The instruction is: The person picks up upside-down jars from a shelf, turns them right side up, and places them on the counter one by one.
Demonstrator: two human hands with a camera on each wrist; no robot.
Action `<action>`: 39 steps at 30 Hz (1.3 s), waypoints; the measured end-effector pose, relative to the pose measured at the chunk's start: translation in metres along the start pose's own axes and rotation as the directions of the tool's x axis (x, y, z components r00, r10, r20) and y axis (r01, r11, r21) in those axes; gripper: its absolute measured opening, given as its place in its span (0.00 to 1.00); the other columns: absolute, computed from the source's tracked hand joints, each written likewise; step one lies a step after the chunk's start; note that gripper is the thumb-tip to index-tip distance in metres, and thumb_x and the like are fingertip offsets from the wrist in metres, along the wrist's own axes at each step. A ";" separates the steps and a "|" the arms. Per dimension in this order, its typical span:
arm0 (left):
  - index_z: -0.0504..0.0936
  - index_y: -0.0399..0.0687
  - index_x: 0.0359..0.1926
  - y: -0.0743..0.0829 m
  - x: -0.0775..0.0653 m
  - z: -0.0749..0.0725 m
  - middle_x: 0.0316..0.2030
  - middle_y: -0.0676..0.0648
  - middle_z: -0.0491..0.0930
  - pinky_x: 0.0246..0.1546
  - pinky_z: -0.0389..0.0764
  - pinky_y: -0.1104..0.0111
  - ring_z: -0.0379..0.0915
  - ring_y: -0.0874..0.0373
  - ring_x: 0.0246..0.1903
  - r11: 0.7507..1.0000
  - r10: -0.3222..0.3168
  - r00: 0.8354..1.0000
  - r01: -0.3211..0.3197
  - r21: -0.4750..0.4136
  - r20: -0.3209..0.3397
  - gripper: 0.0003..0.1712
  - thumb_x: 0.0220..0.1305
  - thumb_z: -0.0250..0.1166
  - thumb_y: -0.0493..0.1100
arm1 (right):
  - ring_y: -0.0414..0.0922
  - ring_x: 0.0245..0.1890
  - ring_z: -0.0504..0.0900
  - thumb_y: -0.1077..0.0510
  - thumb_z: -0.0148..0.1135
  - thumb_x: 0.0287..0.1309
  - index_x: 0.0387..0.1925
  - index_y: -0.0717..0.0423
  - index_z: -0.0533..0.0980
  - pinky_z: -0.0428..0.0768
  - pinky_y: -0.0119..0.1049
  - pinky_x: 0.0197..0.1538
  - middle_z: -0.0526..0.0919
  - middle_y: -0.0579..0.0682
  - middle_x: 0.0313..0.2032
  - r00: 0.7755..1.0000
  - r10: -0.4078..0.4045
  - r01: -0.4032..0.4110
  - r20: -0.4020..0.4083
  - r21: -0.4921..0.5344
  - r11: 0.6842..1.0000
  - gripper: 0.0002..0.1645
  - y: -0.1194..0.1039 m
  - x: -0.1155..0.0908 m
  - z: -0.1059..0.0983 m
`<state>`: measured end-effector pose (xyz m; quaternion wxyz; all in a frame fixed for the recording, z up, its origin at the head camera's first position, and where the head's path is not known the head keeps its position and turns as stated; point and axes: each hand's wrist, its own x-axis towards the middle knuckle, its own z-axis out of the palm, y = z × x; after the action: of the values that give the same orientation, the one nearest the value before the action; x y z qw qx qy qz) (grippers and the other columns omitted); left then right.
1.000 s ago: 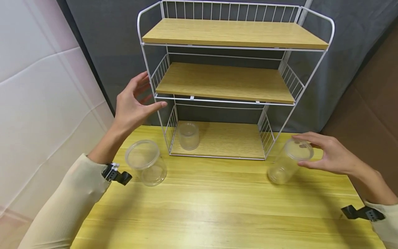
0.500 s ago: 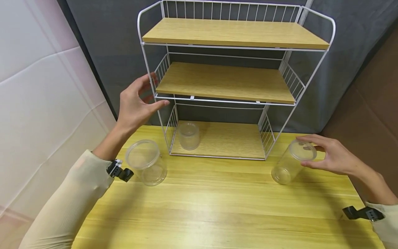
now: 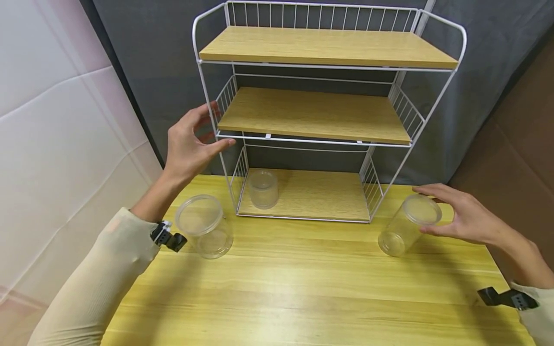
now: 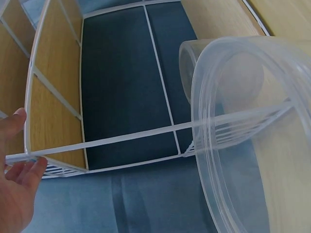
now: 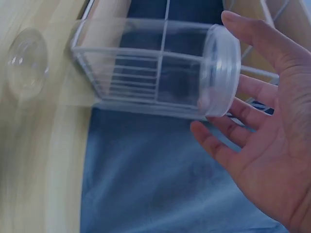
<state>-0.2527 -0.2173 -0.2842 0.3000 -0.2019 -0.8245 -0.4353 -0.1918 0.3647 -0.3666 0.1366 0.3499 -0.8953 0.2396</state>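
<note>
Right of the white-wire, wood-shelved rack, the right hand, its grip unclear, could bump and topple the clear cylindrical plastic jar; the left hand sits loose-fingered left.

Screened booth: grey cloth, white sheeting, table

dark grey cloth hangs behind a yellow wooden table, white sheeting at left.

I'm seeing a cream, ribbed left sleeve and a cream right sleeve; a black-and-white device is riding the first, a small black device the second.
</note>
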 end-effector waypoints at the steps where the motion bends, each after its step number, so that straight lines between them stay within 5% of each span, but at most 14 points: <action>1: 0.76 0.38 0.71 0.000 0.000 0.000 0.62 0.39 0.81 0.55 0.86 0.67 0.80 0.47 0.62 1.000 0.004 1.000 -0.004 0.001 -0.002 0.45 0.51 0.83 0.29 | 0.27 0.57 0.77 0.63 0.92 0.27 0.68 0.55 0.78 0.71 0.11 0.59 0.81 0.40 0.60 1.000 -0.013 0.013 -0.009 -0.002 1.000 0.58 -0.003 0.001 -0.001; 8: 0.77 0.38 0.70 0.000 0.000 0.001 0.61 0.39 0.82 0.54 0.86 0.72 0.81 0.45 0.62 1.000 0.017 1.000 -0.017 -0.022 -0.007 0.43 0.51 0.82 0.27 | 0.21 0.65 0.67 0.62 0.92 0.23 0.69 0.58 0.78 0.60 0.10 0.65 0.82 0.54 0.61 0.996 -0.046 0.042 -0.072 -0.056 0.998 0.61 -0.025 0.011 -0.004; 13: 0.78 0.38 0.69 0.000 0.001 0.001 0.60 0.39 0.82 0.53 0.85 0.74 0.82 0.47 0.61 0.999 0.032 0.999 -0.032 -0.033 -0.007 0.41 0.52 0.82 0.28 | 0.22 0.67 0.66 0.62 0.92 0.24 0.70 0.57 0.76 0.61 0.10 0.65 0.81 0.56 0.63 0.995 -0.056 0.051 -0.081 -0.054 0.997 0.62 -0.041 0.019 -0.002; 17: 0.79 0.38 0.68 -0.001 0.002 0.000 0.60 0.41 0.83 0.51 0.85 0.76 0.82 0.47 0.60 0.999 0.028 1.000 -0.028 -0.017 -0.015 0.40 0.53 0.81 0.28 | 0.28 0.68 0.70 0.49 0.90 0.40 0.70 0.59 0.76 0.64 0.14 0.68 0.81 0.56 0.63 0.985 -0.148 0.147 -0.093 -0.023 0.989 0.55 -0.052 0.029 0.006; 21: 0.80 0.36 0.67 -0.001 0.002 0.000 0.60 0.41 0.84 0.51 0.85 0.76 0.82 0.47 0.60 1.000 0.014 1.000 -0.015 -0.017 -0.021 0.39 0.54 0.81 0.27 | 0.40 0.65 0.77 0.33 0.78 0.56 0.70 0.60 0.76 0.65 0.17 0.70 0.81 0.56 0.64 0.967 -0.234 0.235 -0.096 -0.005 0.972 0.50 -0.063 0.040 0.021; 31: 0.80 0.38 0.67 -0.001 0.002 0.001 0.60 0.41 0.83 0.50 0.85 0.77 0.83 0.47 0.60 0.999 0.022 0.999 -0.022 -0.028 -0.024 0.38 0.54 0.80 0.27 | 0.51 0.64 0.79 0.53 0.89 0.41 0.72 0.59 0.73 0.65 0.19 0.72 0.80 0.56 0.66 0.979 -0.198 0.200 -0.039 0.068 0.977 0.55 -0.083 0.064 0.055; 39: 0.81 0.37 0.66 -0.001 0.002 0.001 0.59 0.40 0.84 0.50 0.86 0.77 0.83 0.46 0.59 0.999 0.021 0.999 -0.022 -0.039 -0.029 0.38 0.54 0.80 0.26 | 0.56 0.64 0.80 0.52 0.88 0.45 0.73 0.59 0.73 0.81 0.58 0.64 0.80 0.58 0.65 0.995 -0.101 0.103 -0.021 0.125 0.987 0.54 -0.084 0.090 0.086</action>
<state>-0.2556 -0.2169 -0.2839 0.3125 -0.2101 -0.8092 -0.4510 -0.2047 0.2153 -0.3743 0.1331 0.4012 -0.8583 0.2908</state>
